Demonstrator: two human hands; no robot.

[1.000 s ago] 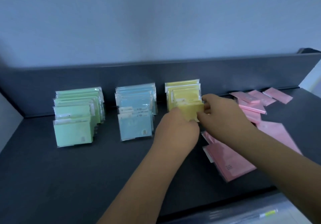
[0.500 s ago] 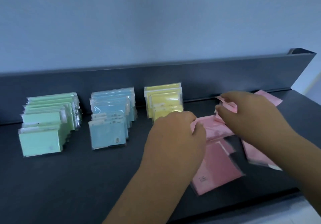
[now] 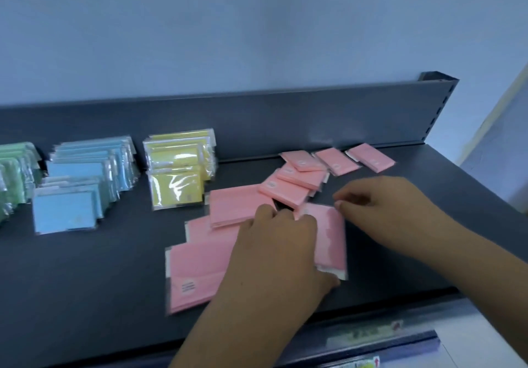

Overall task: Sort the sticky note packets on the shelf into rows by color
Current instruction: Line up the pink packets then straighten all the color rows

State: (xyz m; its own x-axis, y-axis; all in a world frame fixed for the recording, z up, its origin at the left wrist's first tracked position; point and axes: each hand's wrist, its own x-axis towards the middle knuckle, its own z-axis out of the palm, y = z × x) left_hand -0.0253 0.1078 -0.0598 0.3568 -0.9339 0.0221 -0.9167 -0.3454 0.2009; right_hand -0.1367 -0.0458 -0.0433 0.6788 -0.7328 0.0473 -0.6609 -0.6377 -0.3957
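Gathering seems the step in hand: the left hand curls its fingers over a large pink packet flat on the shelf; the right hand bunches fingertips at its far corner (pinching or not, I cannot tell). The green row, blue row and yellow row stand sorted leftward; loose pink packets probably await theirs.

Likely stationery shop: dark metal shelf with slotted upright, label strip along front edge, cellophane-wrapped sticky note packets stocked in colour rows
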